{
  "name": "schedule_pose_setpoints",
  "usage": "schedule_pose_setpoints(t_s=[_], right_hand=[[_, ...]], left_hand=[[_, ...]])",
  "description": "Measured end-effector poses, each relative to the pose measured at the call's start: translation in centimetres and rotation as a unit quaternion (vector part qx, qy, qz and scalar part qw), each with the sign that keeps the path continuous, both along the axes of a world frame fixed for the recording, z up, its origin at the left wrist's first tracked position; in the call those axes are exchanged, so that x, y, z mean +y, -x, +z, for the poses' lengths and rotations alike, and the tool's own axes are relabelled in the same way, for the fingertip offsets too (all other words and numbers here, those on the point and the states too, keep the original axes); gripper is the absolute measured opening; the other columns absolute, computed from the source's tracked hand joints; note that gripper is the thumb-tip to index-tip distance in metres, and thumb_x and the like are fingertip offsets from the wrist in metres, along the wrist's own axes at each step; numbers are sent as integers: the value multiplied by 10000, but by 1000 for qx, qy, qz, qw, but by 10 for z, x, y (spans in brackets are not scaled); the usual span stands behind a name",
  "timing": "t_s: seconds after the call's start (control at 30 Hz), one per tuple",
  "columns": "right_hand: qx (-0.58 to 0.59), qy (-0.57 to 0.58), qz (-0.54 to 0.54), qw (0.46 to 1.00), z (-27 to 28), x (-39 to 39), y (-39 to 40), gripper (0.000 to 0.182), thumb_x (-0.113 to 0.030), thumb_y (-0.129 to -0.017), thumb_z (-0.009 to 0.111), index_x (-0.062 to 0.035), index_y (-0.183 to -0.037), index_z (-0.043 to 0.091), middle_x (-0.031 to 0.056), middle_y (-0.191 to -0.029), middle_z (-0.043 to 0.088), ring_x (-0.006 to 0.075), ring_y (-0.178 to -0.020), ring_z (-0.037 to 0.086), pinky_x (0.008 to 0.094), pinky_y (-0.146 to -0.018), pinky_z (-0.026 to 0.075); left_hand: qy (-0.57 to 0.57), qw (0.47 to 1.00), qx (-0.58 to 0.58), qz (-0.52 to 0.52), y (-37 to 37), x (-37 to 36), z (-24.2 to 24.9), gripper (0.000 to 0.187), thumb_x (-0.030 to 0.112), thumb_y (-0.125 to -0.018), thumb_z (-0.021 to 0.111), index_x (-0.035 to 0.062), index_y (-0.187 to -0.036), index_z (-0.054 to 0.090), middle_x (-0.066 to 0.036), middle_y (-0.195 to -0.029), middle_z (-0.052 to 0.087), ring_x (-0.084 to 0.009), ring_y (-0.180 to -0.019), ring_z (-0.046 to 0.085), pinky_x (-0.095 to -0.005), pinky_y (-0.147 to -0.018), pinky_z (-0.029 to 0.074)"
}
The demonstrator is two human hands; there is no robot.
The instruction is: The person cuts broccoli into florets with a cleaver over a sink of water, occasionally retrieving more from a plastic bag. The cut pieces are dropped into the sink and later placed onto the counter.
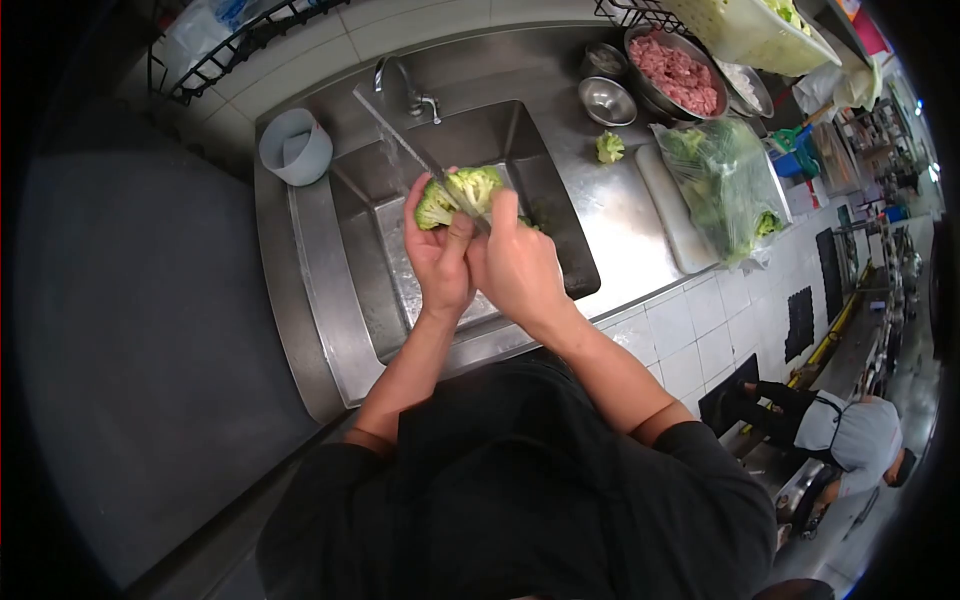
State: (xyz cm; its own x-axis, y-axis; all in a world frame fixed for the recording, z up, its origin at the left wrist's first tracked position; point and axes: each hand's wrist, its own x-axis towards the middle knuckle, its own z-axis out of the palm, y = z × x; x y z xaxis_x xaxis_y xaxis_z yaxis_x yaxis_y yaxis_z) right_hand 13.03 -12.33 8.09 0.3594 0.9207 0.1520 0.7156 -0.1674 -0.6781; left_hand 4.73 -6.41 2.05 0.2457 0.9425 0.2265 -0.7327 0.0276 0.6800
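Over the sink basin, my left hand (pixel 440 268) is closed around a head of broccoli (pixel 474 184), thumb on the near side. A long knife (pixel 405 140) crosses the broccoli, its blade pointing up and left toward the tap. My right hand (pixel 525 268) grips the knife at its near end, close against the left hand; the fingers hide the handle. The blade lies between two parts of the broccoli; how deep it cuts is hard to make out. Some green shows behind my right hand.
A running tap (pixel 392 85) stands behind the sink (pixel 345 265). A white tub (pixel 296 148) is at left. On the counter are a broccoli floret (pixel 610 148), steel bowls (pixel 607 101), minced meat (pixel 675 73), a cutting board (pixel 672 215) and bagged greens (pixel 722 185). Another person (pixel 855 435) works at far right.
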Motion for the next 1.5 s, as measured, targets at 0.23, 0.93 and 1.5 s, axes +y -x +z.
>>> schedule_pose_setpoints(t_s=[0.23,0.93,1.5], right_hand=[[144,-20,-46,988,-16,12,-35,355,-53,-860,636,70,-1156,486,309,-884,696,450,-854,728,463,-749,571],[-56,-128,82,987,-4,-16,-22,486,-100,-818,771,40,-1215,527,185,-722,669,376,-642,693,458,-566,549],[348,-24,148,925,-9,-13,-93,322,-91,-862,653,45,-1154,649,145,-910,725,202,-851,702,360,-788,559]], left_hand=[[67,985,-48,-154,33,37,-19,490,133,-1046,590,24,-1484,398,-200,-1417,568,-324,-1278,604,-419,-1056,536],[-77,963,229,-121,32,15,21,619,-87,-886,711,4,-1449,474,-83,-1285,643,-137,-1146,631,-274,-986,506],[45,975,79,-201,14,2,-5,515,44,-944,707,-25,-1409,495,-127,-1267,663,-188,-1109,674,-337,-955,553]])
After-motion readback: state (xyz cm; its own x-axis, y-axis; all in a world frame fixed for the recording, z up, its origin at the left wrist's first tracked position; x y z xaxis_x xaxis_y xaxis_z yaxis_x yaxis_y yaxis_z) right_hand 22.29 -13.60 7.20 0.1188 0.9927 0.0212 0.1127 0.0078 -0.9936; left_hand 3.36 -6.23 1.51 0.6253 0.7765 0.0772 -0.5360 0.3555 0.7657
